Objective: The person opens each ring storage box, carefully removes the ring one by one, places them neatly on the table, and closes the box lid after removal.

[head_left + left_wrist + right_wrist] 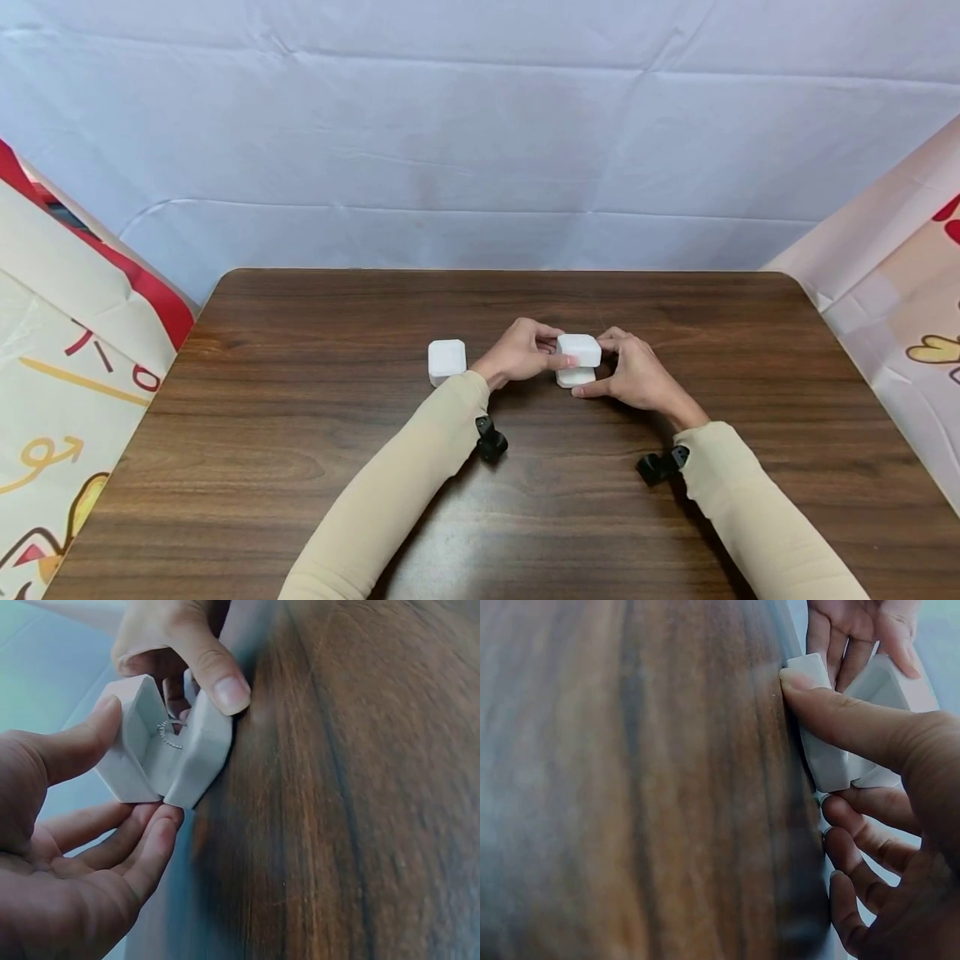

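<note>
A white ring box (578, 346) stands partly open on the table, its lid tilted up from its base (204, 754). Inside it sits a silver ring (163, 733) with a beaded-looking band, visible in the left wrist view. My left hand (525, 352) pinches the lid (124, 754), thumb on the front and fingers behind. From the right, my right hand (636, 373) grips the base between thumb and fingers, the thumb (832, 712) lying along its front. A second white box (447, 359), closed, is left of my left hand.
The brown wooden table (247, 467) reaches to a pale cloth backdrop (450, 142). Printed cloths hang at the left (75, 375) and right (915, 333) sides. A black wrist camera (491, 440) is strapped at my left cuff, another black camera (660, 467) at the right.
</note>
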Motion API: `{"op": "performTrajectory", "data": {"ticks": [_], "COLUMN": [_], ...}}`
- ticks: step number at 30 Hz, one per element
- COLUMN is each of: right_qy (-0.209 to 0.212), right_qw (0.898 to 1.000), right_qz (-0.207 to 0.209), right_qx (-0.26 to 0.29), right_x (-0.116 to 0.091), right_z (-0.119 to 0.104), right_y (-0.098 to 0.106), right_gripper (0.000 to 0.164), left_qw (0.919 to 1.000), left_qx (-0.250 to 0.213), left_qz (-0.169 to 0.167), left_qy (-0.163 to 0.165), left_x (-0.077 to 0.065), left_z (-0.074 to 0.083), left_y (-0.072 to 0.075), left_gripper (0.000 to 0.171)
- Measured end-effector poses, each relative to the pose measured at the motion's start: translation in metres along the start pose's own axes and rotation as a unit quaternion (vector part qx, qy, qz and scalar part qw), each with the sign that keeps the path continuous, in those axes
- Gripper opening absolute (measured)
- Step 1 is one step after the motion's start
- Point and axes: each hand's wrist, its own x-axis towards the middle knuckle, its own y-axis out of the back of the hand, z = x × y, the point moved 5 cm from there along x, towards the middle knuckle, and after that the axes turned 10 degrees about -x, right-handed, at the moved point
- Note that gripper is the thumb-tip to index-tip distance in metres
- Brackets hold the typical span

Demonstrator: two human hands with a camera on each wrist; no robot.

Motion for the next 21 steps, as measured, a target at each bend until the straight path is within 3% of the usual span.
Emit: {"op": "performTrajectory", "data": {"ticks": [9, 21], "right_qy": [-0.018, -0.021], "right_qw": [1.000, 0.999], "right_qz": [-0.006, -0.011], "right_qx": [0.008, 0.026], "right_x": [0.0005, 0.0016], "right_z": [0.0024, 0.0052], "right_y": [-0.0006, -0.0023], "right_gripper": [0.052, 0.055], "left_qw": [0.9963, 0.9941], "left_qx": [-0.064, -0.052], "left_qz": [0.016, 0.045], "left_qy": [0.055, 0.084], "left_x": [0.0030, 0.0035], "left_z": [-0.0036, -0.0046], "left_y": [0.0017, 0.0032], "left_gripper": [0.052, 0.053]}}
